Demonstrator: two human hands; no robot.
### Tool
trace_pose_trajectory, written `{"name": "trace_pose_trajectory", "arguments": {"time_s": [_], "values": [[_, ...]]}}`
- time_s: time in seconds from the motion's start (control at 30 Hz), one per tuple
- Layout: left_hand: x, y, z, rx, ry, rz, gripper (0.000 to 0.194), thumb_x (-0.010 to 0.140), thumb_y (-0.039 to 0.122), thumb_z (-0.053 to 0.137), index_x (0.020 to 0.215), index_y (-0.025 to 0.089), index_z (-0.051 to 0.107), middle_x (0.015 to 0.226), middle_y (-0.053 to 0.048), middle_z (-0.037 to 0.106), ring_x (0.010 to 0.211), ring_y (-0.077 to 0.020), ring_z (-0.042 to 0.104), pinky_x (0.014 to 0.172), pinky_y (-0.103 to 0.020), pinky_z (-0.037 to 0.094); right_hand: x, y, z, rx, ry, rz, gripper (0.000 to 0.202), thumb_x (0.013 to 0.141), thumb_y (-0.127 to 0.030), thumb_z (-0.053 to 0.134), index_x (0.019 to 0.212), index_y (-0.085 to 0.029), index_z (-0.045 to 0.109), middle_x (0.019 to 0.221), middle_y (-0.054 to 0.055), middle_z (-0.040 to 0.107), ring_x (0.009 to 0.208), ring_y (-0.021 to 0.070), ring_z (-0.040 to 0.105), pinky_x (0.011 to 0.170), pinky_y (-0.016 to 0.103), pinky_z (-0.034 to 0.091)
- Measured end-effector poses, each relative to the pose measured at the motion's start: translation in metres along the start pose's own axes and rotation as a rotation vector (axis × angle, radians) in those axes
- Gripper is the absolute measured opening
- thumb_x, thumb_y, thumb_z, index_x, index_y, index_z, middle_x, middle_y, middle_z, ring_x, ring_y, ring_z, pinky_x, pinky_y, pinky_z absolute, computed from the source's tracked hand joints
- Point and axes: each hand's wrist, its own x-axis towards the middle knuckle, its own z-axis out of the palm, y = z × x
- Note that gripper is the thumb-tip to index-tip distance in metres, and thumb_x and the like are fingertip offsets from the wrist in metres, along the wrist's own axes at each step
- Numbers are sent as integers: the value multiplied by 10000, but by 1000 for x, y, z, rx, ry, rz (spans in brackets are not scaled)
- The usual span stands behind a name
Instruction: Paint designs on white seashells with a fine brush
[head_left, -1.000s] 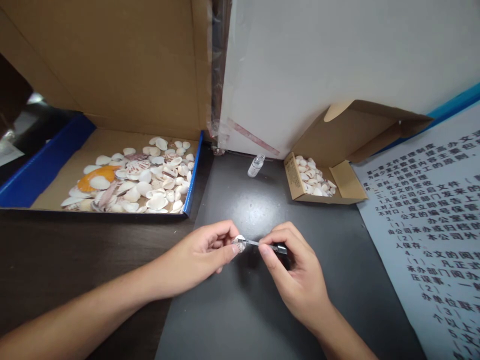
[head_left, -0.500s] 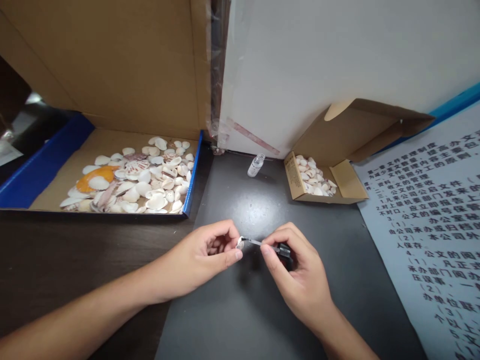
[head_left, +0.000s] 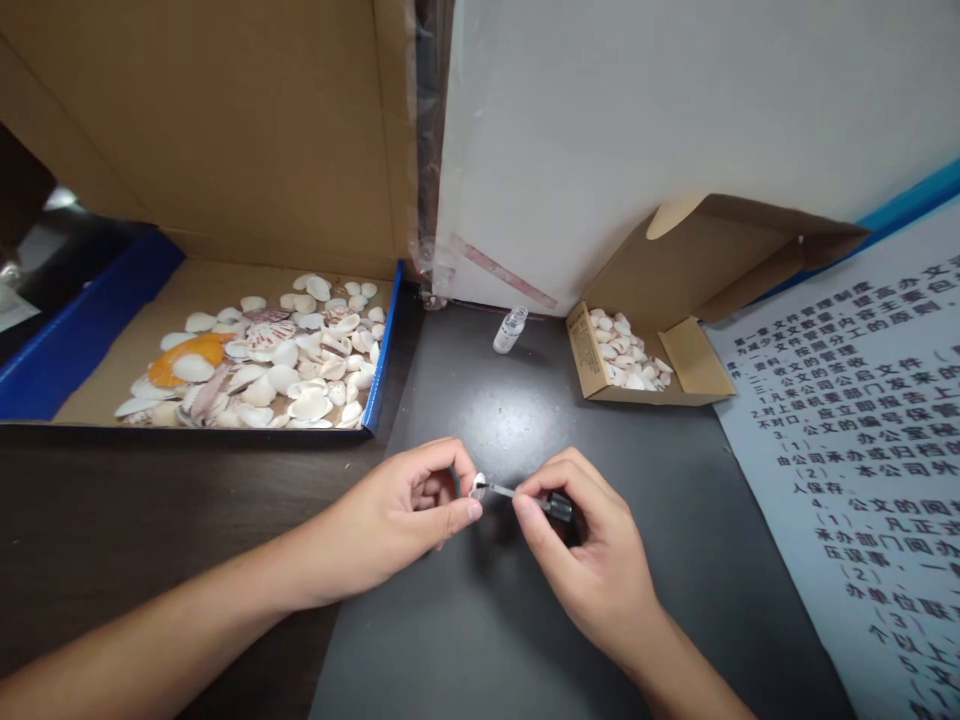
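Between the thumb and fingers of my left hand [head_left: 424,500] is a small whitish seashell [head_left: 478,486], pinched at its edge. My right hand [head_left: 585,540] is closed on a small applicator brush [head_left: 504,491] with a black cap and a thin, pale stem. The brush's dark tip points left and meets the shell's face. Beyond my hands, a small clear glass bottle [head_left: 510,330] with a white label stands uncapped on the dark grey mat [head_left: 450,640].
On the left, a blue-edged cardboard box [head_left: 386,350] holds many shells, one orange. A small brown carton [head_left: 637,397] with pale shells stands at the back right. Right of the mat lies a large printed sheet [head_left: 862,450]. A white panel [head_left: 675,120] rises behind.
The brush tip has shifted slightly down and left against the shell, and my right hand has moved a little left with it. The left hand's pinch is almost unchanged.
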Motion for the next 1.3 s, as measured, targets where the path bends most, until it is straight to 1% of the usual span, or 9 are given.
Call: {"name": "trace_pose_trajectory", "arguments": {"time_s": [0.07, 0.13, 0.27, 0.43, 0.6, 0.7, 0.87, 1.07, 1.3], "values": [[0, -2, 0, 4, -2, -17, 221, 886, 382, 603, 862, 191, 493, 749, 44, 464, 624, -99, 430, 569, -243, 365, 0, 0, 0, -17, 28, 29, 109, 898, -164, 587, 796, -202, 582, 731, -16, 546, 638, 117, 526, 575, 242, 394], [0, -4, 0, 7, 7, -25, 220, 889, 387, 600, 880, 193, 497, 751, 43, 468, 626, -99, 434, 562, -240, 366, 0, 0, 0, -4, 35, 24, 115, 899, -165, 585, 791, -202, 577, 734, -15, 544, 644, 119, 528, 580, 242, 399], [1, -4, 1, 6, 14, -31, 226, 890, 399, 596, 894, 196, 495, 730, 50, 463, 612, -96, 417, 543, -231, 356, 0, -1, 1, 25, -6, -17, 84, 892, -152, 591, 825, -202, 596, 767, -9, 549, 672, 120, 539, 601, 240, 416], [1, -1, 1, 14, 8, -27, 219, 889, 386, 589, 887, 188, 496, 696, 57, 455, 599, -92, 401, 541, -223, 348, 0, 1, 0, 13, -12, 8, 68, 908, -163, 584, 854, -198, 606, 814, 6, 553, 721, 129, 556, 636, 246, 435], [0, -2, 1, 17, 19, -1, 210, 888, 376, 585, 889, 189, 490, 665, 69, 428, 583, -85, 383, 532, -213, 326, -1, 2, -1, 7, -24, 21, 62, 910, -161, 580, 871, -205, 601, 848, 9, 551, 750, 131, 560, 650, 244, 439], [0, -1, 1, 26, 9, 6, 211, 886, 376, 583, 882, 188, 487, 672, 68, 428, 580, -83, 379, 530, -212, 317, -1, 1, -2, 7, -23, 18, 68, 907, -155, 582, 866, -208, 592, 848, 4, 553, 741, 126, 556, 647, 241, 434], [-1, 2, 1, 50, 11, 6, 206, 882, 369, 577, 863, 187, 483, 661, 70, 405, 578, -85, 373, 531, -212, 311, -1, -1, -1, 43, 15, 20, 80, 914, -150, 576, 867, -214, 572, 819, -9, 564, 723, 118, 550, 639, 232, 424], [1, 2, 1, 60, 7, -7, 221, 888, 393, 571, 870, 188, 490, 627, 76, 394, 562, -88, 354, 517, -213, 286, -2, -3, 0, 47, -39, 23, 72, 910, -151, 584, 861, -204, 585, 761, -21, 577, 649, 103, 538, 592, 221, 414], [-3, 2, 0, -63, -33, -18, 222, 914, 408, 544, 889, 196, 485, 637, 72, 422, 574, -93, 395, 552, -227, 331, -2, -4, 2, 30, -39, 21, 72, 909, -152, 579, 861, -205, 585, 754, -15, 570, 640, 113, 534, 580, 233, 415]]}}
